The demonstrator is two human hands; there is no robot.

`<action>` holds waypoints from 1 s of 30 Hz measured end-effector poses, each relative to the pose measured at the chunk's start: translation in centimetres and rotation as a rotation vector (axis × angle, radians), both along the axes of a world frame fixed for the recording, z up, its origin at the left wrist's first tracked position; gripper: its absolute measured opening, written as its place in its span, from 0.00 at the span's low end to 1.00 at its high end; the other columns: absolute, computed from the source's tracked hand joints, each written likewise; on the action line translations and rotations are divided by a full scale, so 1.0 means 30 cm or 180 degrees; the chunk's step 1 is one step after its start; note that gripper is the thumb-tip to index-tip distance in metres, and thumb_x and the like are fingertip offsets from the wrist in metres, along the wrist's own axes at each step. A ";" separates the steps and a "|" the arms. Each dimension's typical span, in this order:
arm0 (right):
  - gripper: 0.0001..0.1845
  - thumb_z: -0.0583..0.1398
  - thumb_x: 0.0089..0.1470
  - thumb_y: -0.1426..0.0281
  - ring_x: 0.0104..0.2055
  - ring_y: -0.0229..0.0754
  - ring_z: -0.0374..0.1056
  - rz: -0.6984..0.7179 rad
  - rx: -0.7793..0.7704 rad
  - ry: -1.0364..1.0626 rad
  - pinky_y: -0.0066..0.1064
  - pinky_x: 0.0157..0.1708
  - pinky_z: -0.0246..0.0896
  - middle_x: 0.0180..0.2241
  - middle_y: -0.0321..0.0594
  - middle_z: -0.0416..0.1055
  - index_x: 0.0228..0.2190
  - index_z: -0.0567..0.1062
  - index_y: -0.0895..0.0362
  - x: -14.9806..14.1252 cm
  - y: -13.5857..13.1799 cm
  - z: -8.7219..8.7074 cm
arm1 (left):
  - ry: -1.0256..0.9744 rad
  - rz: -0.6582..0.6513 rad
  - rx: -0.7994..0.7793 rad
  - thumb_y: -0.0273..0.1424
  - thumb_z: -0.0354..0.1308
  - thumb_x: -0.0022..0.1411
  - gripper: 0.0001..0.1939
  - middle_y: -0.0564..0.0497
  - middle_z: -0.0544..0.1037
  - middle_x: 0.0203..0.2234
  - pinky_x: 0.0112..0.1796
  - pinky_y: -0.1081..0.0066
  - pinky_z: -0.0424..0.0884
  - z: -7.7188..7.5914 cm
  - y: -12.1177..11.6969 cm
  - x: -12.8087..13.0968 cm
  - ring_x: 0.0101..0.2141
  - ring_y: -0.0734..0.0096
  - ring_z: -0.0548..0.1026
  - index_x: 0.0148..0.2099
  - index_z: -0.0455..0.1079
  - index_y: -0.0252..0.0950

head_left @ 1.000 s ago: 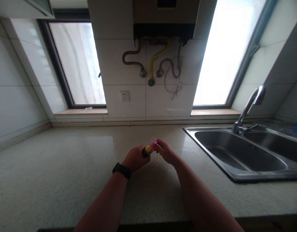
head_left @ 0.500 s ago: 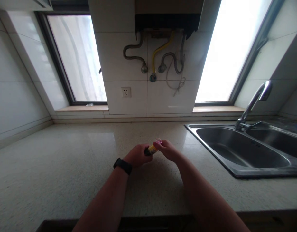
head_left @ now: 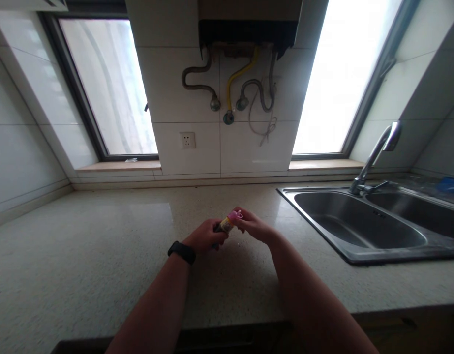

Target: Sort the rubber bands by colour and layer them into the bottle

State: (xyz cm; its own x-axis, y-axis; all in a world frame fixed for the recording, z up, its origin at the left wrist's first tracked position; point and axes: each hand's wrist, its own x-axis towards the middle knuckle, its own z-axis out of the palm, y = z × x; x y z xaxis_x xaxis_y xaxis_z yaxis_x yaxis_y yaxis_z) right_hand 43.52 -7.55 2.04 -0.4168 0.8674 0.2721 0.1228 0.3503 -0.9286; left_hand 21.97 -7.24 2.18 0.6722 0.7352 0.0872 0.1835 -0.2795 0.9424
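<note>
My left hand point(head_left: 208, 235), with a black band on its wrist, is wrapped round the dark lower end of a small tube point(head_left: 226, 225). The tube tilts up to the right, and its middle carries a yellow and pale label. At its upper end sits a pink cap point(head_left: 234, 216) with a small ring on it. Fingers of my right hand point(head_left: 251, 225) close round this cap from the right, partly hiding it. Both hands are held low over the speckled countertop point(head_left: 131, 265). What kind of tube it is, I cannot make out.
To the right a double steel sink point(head_left: 345, 253) with a chrome faucet point(head_left: 372, 155) is set into the counter. Behind stand a tiled wall with a socket point(head_left: 187, 140), pipes and a yellow hose point(head_left: 236, 76). A blue item point(head_left: 450, 185) lies beyond the sink.
The tube's pink cap and ring show more clearly now, as my right-hand fingers have shifted around it. The whole view has slid slightly, so the room appears further left.
</note>
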 end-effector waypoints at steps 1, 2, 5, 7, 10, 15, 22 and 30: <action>0.16 0.63 0.56 0.57 0.29 0.36 0.58 0.0101 -0.0026 0.0041 0.28 0.27 0.54 0.30 0.33 0.63 0.40 0.71 0.54 0.007 -0.009 0.012 | 0.0024 0.0001 0.0037 0.32 0.58 0.55 0.12 0.53 0.71 0.23 0.23 0.73 0.69 -0.004 0.003 0.001 0.21 0.74 0.70 0.42 0.70 0.33; 0.17 0.64 0.55 0.60 0.31 0.37 0.59 0.0206 -0.0049 0.0090 0.28 0.28 0.55 0.32 0.34 0.64 0.43 0.72 0.54 0.012 -0.018 0.024 | 0.0063 0.0004 0.0080 0.32 0.58 0.55 0.13 0.53 0.71 0.24 0.23 0.73 0.69 -0.008 0.005 0.002 0.21 0.74 0.70 0.43 0.70 0.32; 0.24 0.65 0.52 0.64 0.36 0.38 0.63 0.0360 -0.0087 0.0277 0.29 0.33 0.58 0.39 0.37 0.67 0.51 0.70 0.51 0.013 -0.033 0.041 | 0.0216 0.0059 0.0232 0.33 0.59 0.56 0.14 0.53 0.72 0.25 0.24 0.72 0.69 -0.020 0.011 0.002 0.22 0.73 0.71 0.44 0.71 0.33; 0.24 0.65 0.53 0.61 0.36 0.38 0.63 0.0114 -0.0059 0.0295 0.29 0.33 0.59 0.41 0.38 0.68 0.51 0.70 0.51 0.004 -0.023 0.031 | 0.0321 0.0146 0.0360 0.33 0.58 0.56 0.13 0.53 0.72 0.25 0.24 0.73 0.68 -0.024 0.011 0.000 0.22 0.73 0.71 0.44 0.71 0.33; 0.20 0.61 0.56 0.53 0.29 0.36 0.61 -0.0538 -0.0071 -0.0006 0.28 0.27 0.56 0.32 0.37 0.68 0.42 0.72 0.56 -0.008 0.013 -0.004 | 0.0450 0.0225 0.0683 0.33 0.59 0.57 0.12 0.54 0.72 0.25 0.25 0.74 0.64 -0.024 0.009 -0.003 0.23 0.73 0.70 0.43 0.72 0.34; 0.20 0.60 0.57 0.52 0.24 0.35 0.59 -0.0653 -0.0019 -0.0385 0.29 0.23 0.54 0.25 0.35 0.66 0.32 0.72 0.58 -0.005 0.034 -0.016 | 0.0536 0.0244 0.0958 0.33 0.59 0.58 0.10 0.54 0.71 0.25 0.27 0.73 0.62 -0.024 0.011 -0.002 0.25 0.73 0.69 0.41 0.73 0.33; 0.18 0.63 0.54 0.60 0.28 0.36 0.61 -0.0434 0.0155 -0.0118 0.28 0.26 0.55 0.30 0.35 0.67 0.42 0.73 0.57 -0.002 0.001 0.016 | 0.0373 0.0253 0.0667 0.34 0.58 0.58 0.13 0.53 0.72 0.26 0.24 0.73 0.64 -0.032 0.013 0.001 0.23 0.73 0.70 0.44 0.71 0.34; 0.18 0.63 0.51 0.69 0.32 0.36 0.61 -0.0216 0.0203 0.0149 0.28 0.31 0.57 0.34 0.35 0.67 0.45 0.73 0.55 0.008 -0.006 0.014 | 0.0339 0.0297 0.0569 0.34 0.58 0.58 0.12 0.53 0.72 0.25 0.24 0.74 0.63 -0.035 0.013 0.003 0.23 0.73 0.70 0.42 0.70 0.33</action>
State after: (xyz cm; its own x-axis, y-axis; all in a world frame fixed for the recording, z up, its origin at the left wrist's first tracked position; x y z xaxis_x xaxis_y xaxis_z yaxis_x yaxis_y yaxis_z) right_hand 43.77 -7.72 2.47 -0.3432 0.8734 0.3455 0.1054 0.4014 -0.9098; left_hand 22.06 -6.86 1.13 0.6143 0.7739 0.1538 0.3121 -0.4174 0.8534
